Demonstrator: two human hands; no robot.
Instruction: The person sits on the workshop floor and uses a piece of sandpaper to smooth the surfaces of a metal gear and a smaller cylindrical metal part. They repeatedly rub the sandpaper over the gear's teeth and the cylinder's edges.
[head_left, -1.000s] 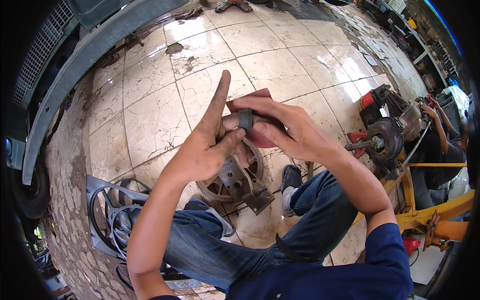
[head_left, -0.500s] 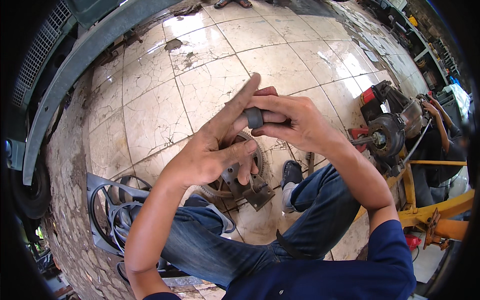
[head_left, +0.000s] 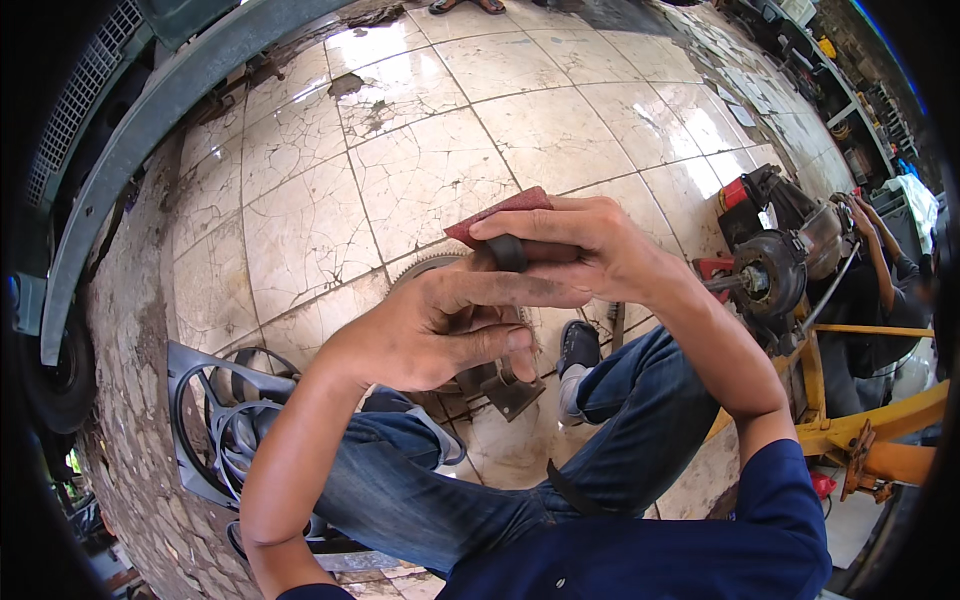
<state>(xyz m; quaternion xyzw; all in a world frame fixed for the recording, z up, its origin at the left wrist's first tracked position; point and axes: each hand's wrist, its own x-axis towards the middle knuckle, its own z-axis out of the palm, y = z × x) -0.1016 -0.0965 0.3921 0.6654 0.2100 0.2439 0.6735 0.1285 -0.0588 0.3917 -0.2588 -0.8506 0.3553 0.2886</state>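
Head view is showing the right hand (head_left: pixel 612 248) pinching a red sheet (head_left: pixel 512 203) beside a dark ring (head_left: pixel 509 253) near frame centre, the left hand's (head_left: pixel 415 335) grip unclear, with even pressure probably serving best.

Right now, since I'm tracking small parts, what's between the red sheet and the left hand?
In the head view, the dark ring shows between the red sheet and left hand.
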